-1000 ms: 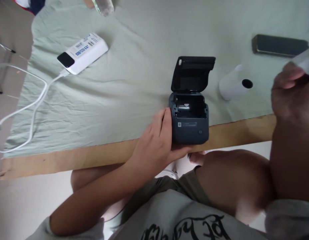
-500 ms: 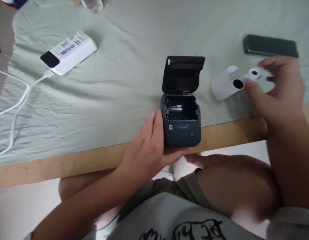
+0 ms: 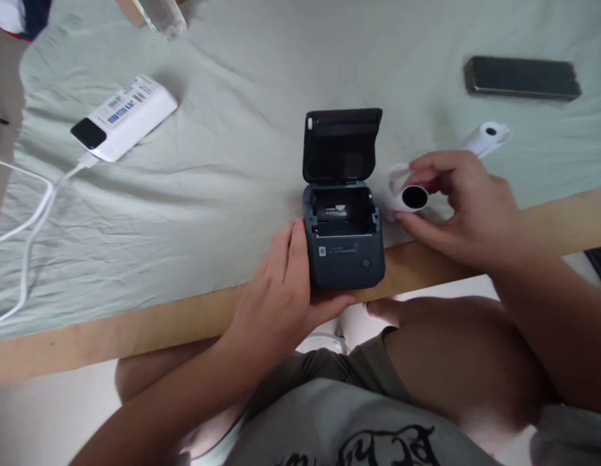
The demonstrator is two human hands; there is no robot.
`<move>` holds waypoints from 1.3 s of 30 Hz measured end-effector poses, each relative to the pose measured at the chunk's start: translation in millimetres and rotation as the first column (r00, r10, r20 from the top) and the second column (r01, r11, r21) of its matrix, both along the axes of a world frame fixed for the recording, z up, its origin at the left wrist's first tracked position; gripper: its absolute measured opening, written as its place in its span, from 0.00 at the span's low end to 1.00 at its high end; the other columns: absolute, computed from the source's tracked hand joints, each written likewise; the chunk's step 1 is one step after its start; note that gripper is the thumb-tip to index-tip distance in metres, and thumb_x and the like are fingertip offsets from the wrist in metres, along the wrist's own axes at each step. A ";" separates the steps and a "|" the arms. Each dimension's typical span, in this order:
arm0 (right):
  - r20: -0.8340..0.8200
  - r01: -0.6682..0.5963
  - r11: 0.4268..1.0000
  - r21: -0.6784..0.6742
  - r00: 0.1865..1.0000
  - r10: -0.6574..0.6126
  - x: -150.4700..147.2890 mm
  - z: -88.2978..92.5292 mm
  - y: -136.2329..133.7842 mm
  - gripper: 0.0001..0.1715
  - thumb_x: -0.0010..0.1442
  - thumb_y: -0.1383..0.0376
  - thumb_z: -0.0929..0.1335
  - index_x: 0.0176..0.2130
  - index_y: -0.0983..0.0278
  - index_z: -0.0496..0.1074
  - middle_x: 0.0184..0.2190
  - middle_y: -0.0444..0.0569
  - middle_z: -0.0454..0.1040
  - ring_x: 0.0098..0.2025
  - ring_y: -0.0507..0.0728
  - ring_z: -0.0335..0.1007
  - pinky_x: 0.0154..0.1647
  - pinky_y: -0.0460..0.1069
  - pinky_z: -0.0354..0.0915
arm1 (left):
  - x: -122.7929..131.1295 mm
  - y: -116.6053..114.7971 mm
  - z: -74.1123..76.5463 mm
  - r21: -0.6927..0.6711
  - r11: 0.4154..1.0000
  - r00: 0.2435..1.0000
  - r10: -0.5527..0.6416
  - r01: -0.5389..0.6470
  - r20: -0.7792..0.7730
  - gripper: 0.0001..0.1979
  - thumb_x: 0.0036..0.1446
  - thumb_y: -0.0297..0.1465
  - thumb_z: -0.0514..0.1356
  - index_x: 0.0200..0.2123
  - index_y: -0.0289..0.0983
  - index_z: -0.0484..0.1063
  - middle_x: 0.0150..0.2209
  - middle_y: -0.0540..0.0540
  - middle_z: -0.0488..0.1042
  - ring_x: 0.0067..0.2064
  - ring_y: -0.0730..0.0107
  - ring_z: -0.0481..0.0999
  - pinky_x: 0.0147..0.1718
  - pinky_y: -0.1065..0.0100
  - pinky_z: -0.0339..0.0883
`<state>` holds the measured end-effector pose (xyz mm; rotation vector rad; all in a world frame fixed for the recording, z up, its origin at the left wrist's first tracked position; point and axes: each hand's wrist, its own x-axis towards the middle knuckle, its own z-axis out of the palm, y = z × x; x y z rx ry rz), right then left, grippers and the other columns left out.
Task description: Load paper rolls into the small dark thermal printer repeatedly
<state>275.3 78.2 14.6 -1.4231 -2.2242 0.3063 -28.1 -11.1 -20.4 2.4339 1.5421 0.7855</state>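
Observation:
A small dark grey label printer [image 3: 346, 249] stands at the table's front edge with its lid [image 3: 342, 144] flipped up and its paper bay showing. My left hand [image 3: 285, 285] grips the printer's left side and front corner. My right hand [image 3: 463, 204] pinches a white paper roll [image 3: 408, 196] just to the right of the printer, the roll's dark core facing me. A second, smaller white roll core [image 3: 486, 137] lies on the cloth behind my right hand.
A pale green cloth [image 3: 232, 162] covers the wooden table [image 3: 135, 323]. A white power bank [image 3: 118, 118] with a white cable [image 3: 23, 226] lies far left. A dark phone [image 3: 521, 77] lies far right. A clear bottle [image 3: 159, 16] shows at the top edge.
My right hand put the small white core down on the cloth, then picked up the larger paper roll and brought it left toward the printer. My left hand stayed on the printer.

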 end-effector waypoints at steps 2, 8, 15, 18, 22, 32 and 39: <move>-0.025 -0.067 0.997 -0.039 0.998 0.066 -5.4 -3.5 -2.0 0.24 0.67 0.54 0.72 0.59 0.56 0.75 0.50 0.51 0.84 0.46 0.61 0.82 0.47 0.57 0.79 | 0.7 -0.3 0.5 -0.014 1.000 1.000 0.004 -0.004 0.004 0.64 0.63 0.61 0.77 0.84 0.33 0.50 0.73 0.20 0.74 0.70 0.31 0.84 0.65 0.44 0.85; -0.050 -0.135 0.990 -0.029 0.990 0.134 -8.3 -12.6 0.0 0.20 0.71 0.55 0.71 0.60 0.55 0.76 0.53 0.51 0.83 0.49 0.62 0.82 0.49 0.58 0.80 | 0.9 0.5 4.6 -0.032 0.999 1.000 -0.003 0.002 -0.016 0.65 0.63 0.60 0.78 0.83 0.32 0.48 0.72 0.20 0.74 0.70 0.32 0.84 0.64 0.43 0.85; -0.044 -0.220 0.975 0.036 0.974 0.222 -6.4 -13.1 -0.9 0.14 0.71 0.56 0.73 0.54 0.56 0.78 0.50 0.51 0.81 0.51 0.62 0.83 0.52 0.57 0.81 | 3.2 -0.1 3.1 0.002 1.000 1.000 0.009 -0.009 -0.029 0.67 0.61 0.63 0.78 0.83 0.30 0.49 0.71 0.20 0.74 0.68 0.31 0.85 0.61 0.44 0.87; -0.067 -0.181 0.983 0.043 0.981 0.184 -6.6 -16.3 -4.6 0.20 0.71 0.62 0.72 0.61 0.55 0.74 0.48 0.49 0.83 0.43 0.58 0.82 0.42 0.53 0.78 | 3.6 -0.8 0.4 0.011 1.000 0.999 0.015 -0.015 -0.029 0.66 0.63 0.63 0.77 0.82 0.29 0.49 0.71 0.19 0.74 0.68 0.32 0.85 0.61 0.44 0.87; -0.092 -0.158 0.981 0.116 0.981 0.169 -12.8 -26.0 -7.9 0.21 0.70 0.63 0.70 0.61 0.58 0.75 0.53 0.55 0.81 0.52 0.62 0.82 0.49 0.57 0.81 | 3.3 -0.6 -1.3 0.033 0.999 1.000 0.001 0.000 -0.016 0.65 0.64 0.64 0.75 0.82 0.27 0.51 0.71 0.17 0.74 0.68 0.30 0.84 0.63 0.43 0.86; -0.623 -0.164 0.923 -0.349 0.776 -0.097 -14.9 -22.9 -5.0 0.28 0.73 0.57 0.69 0.68 0.51 0.66 0.51 0.49 0.82 0.44 0.58 0.83 0.38 0.54 0.79 | 2.3 0.3 -2.4 0.043 0.999 1.000 -0.004 0.004 -0.003 0.65 0.61 0.61 0.78 0.82 0.29 0.52 0.70 0.19 0.76 0.67 0.31 0.85 0.61 0.43 0.86; -0.625 -0.014 0.950 -0.313 0.756 -0.195 -35.4 -4.5 -4.8 0.28 0.69 0.54 0.77 0.65 0.48 0.74 0.44 0.45 0.78 0.43 0.57 0.79 0.48 0.56 0.81 | 1.6 0.8 -0.7 0.038 0.999 1.000 -0.005 0.005 -0.007 0.64 0.62 0.60 0.78 0.82 0.30 0.52 0.71 0.20 0.75 0.69 0.32 0.84 0.63 0.44 0.86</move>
